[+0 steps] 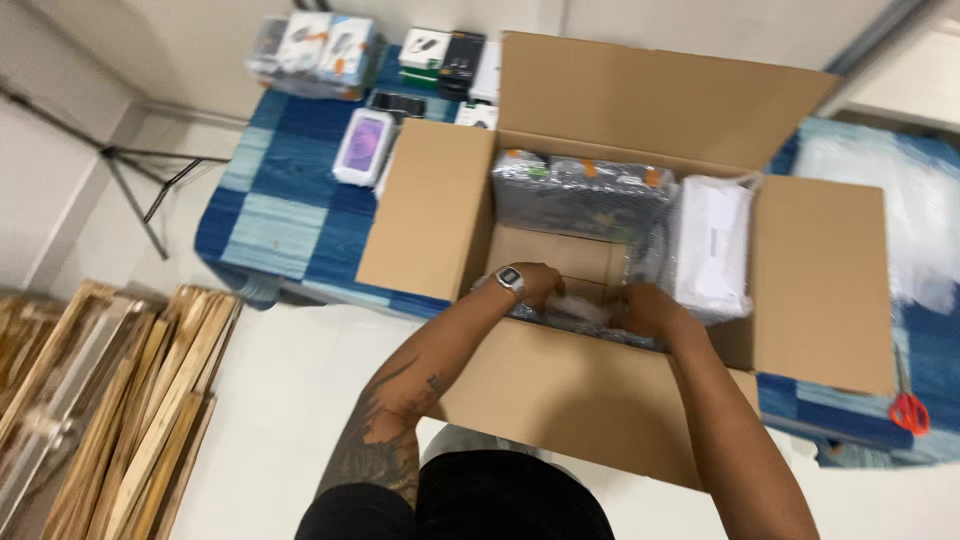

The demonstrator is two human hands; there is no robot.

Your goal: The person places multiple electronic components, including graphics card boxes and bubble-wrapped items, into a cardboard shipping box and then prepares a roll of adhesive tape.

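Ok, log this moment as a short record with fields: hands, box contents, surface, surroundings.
left hand: left hand inside the cardboard box, on a clear plastic-wrapped item; wrist wears a silver watch
right hand: right hand inside the box, on the same item
grasp: blurred, cannot tell
box contents: bubble-wrapped grey bundle at the far wall, white wrapped packet at the right
surface: table with a blue checked cloth
surroundings: small boxed goods, red-handled scissors, wooden frames on the floor
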